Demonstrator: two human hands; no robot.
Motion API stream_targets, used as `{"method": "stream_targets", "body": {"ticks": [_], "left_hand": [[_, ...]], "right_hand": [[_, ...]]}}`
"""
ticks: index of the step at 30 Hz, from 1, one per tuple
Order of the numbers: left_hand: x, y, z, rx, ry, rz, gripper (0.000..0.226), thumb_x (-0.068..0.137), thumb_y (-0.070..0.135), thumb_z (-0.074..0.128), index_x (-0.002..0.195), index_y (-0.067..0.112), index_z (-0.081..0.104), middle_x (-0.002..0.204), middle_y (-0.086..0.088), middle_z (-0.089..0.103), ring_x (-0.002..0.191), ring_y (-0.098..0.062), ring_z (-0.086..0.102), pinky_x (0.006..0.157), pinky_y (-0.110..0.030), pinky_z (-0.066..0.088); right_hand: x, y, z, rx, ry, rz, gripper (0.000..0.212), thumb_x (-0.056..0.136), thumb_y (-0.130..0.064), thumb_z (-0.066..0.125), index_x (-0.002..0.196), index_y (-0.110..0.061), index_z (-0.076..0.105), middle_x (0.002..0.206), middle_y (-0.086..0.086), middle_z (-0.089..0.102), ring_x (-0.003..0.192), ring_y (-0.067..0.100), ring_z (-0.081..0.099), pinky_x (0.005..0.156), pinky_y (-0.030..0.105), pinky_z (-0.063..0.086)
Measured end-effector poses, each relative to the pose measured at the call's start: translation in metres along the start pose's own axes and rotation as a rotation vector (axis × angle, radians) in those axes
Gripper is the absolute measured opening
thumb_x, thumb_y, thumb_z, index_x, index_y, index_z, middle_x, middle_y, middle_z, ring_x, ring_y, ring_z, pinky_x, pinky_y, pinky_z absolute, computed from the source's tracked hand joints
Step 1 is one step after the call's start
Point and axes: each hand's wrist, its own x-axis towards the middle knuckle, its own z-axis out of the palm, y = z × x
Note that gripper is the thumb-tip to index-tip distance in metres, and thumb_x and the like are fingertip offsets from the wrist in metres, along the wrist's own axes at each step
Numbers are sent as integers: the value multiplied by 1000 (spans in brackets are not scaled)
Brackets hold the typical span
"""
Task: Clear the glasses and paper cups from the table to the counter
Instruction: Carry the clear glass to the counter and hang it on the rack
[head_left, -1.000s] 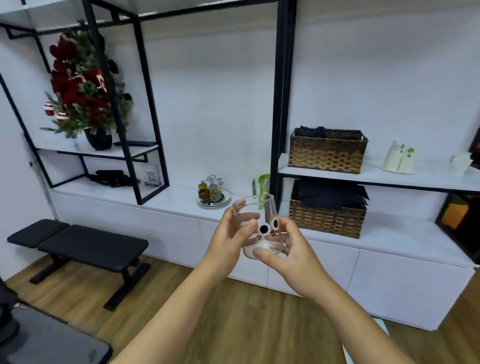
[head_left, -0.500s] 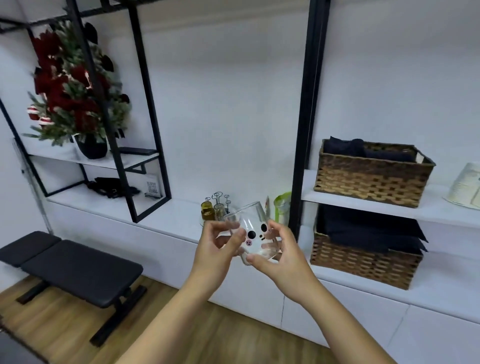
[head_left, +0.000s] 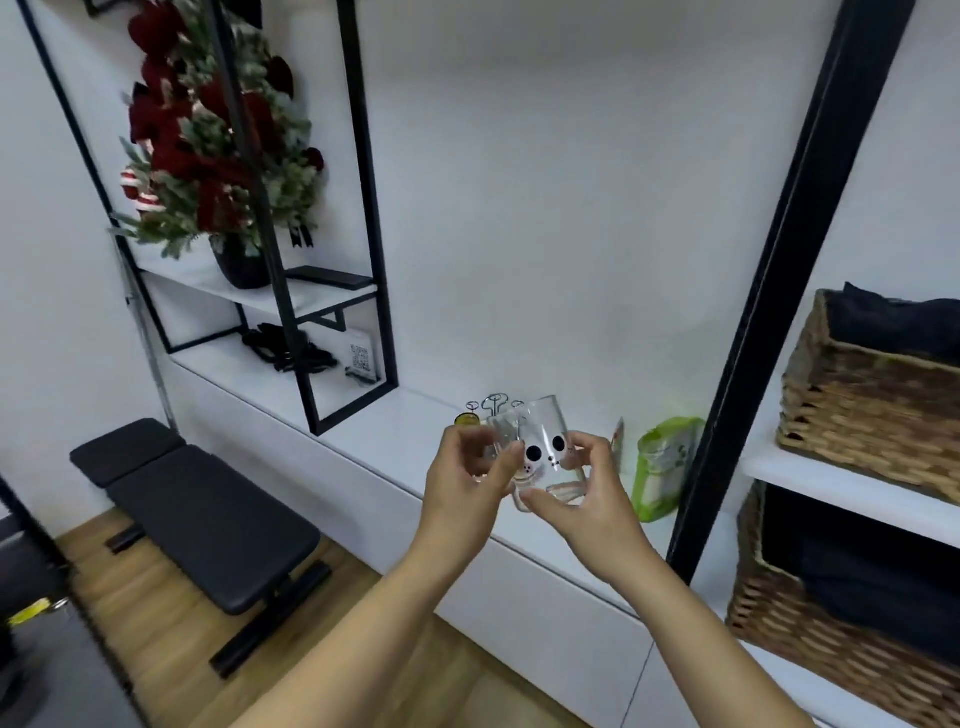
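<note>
A clear glass (head_left: 540, 457) printed with a cartoon face is held tilted in the air above the front part of the white table (head_left: 395, 431). It is gripped from both sides: the left hand (head_left: 467, 478) has its fingers curled on the glass's left wall, and the right hand (head_left: 587, 499) has thumb and fingers clamped on its right side and base. Just behind the glass, a small stand with wire loops (head_left: 493, 408) is seen on the table, partly hidden. A green packet (head_left: 665, 467) stands to the right, against a black post (head_left: 789, 291). Two wicker baskets (head_left: 872, 405) holding dark cloth are set on shelves at far right. A red-flowered plant (head_left: 208, 140) in a dark pot occupies the left shelf. A black bench (head_left: 202, 525) rests on the wooden floor (head_left: 156, 660) beside the white wall (head_left: 571, 182).
</note>
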Motion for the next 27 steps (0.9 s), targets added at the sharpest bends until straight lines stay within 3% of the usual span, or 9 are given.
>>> {"method": "stream_targets", "body": {"ticks": [2,4,7,10,14,18,21,24,27], "left_hand": [[34,-4,8,59,27,36,45,80,57,76,115,34,58,110,24,65,92,-7,71,81,-42,63],[74,-10,19,148,34,115,38,89,42,78,120,34,58,116,18,62,94,-1,68,79,-34,62],[123,-22,35,321,-20,259,42,96,30,72,135,30,57,125,16,50,102,5,64,80,-32,62],[160,-38,50,571,-115,364,48,101,26,64,147,31,52,143,11,41,106,-3,62,84,-38,60],[204,-57,61,774,-218,396,64,98,19,65,155,35,41,161,1,28,128,-14,53,84,-38,58],[243,-72,70,845,-184,444,66,91,17,73,151,22,47,164,3,32,140,-17,44,80,-35,56],[277,-95,76,954,-270,515,61,87,17,78,143,9,55,161,-2,41,145,-24,44,98,-43,53],[310,-124,81,963,-394,481,71,91,27,76,153,16,43,164,3,36,150,-17,35,108,-40,46],[341,-152,88,876,-488,400,81,91,28,74,160,27,31,164,9,35,146,-12,37,106,-36,46]], "right_hand": [[38,8,0,5,-4,14,76,64,-49,81,126,-35,40,119,-12,46,107,7,58,75,7,43],[79,18,-2,-3,-1,23,75,64,-50,80,126,-34,40,119,-10,45,107,4,55,74,4,42],[133,37,-13,-18,8,44,65,77,-33,84,126,-34,41,120,-3,47,97,13,59,69,7,43],[182,52,-23,-53,16,86,60,80,-35,82,125,-38,42,123,-2,49,98,14,59,78,21,48],[233,65,-27,-76,46,110,62,80,-32,81,129,-27,44,123,1,51,112,22,58,97,46,51],[270,80,-24,-148,119,74,63,77,-34,83,120,-28,37,119,0,53,113,19,54,89,29,40],[296,98,-21,-254,113,47,67,74,-36,84,122,-27,38,114,-5,51,113,18,48,85,27,36],[321,122,-17,-387,81,22,71,72,-38,82,128,-25,40,117,-8,50,115,14,38,80,24,33],[348,145,-7,-523,43,-1,75,73,-41,79,135,-26,40,123,-12,47,118,13,33,74,19,33]]}}
